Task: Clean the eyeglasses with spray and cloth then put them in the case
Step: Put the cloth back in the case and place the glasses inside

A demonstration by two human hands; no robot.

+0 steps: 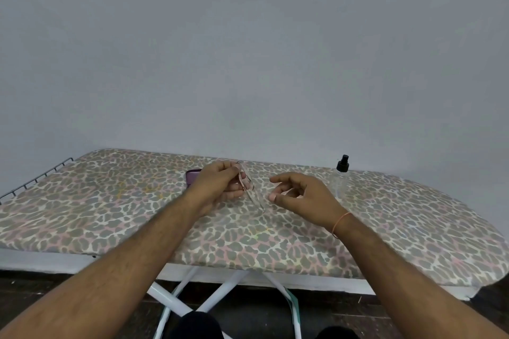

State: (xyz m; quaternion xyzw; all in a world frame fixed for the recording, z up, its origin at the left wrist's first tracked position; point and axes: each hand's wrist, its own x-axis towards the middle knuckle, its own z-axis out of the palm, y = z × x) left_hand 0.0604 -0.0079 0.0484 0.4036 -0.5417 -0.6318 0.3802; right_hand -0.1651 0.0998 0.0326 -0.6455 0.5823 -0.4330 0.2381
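From the head view, the left hand pinches the clear-framed eyeglasses above the leopard-print ironing board, while the right hand hovers just beside them, holding nothing, its fingers loosely curled. A purple case lies on the board, partly hidden behind the left hand. A clear spray bottle with a black nozzle stands behind the right hand, near the grey wall.

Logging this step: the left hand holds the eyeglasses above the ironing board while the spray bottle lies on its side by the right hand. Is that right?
Not quite. In the head view the spray bottle stands upright beyond the right hand, not on its side. The left hand does hold the eyeglasses above the ironing board.
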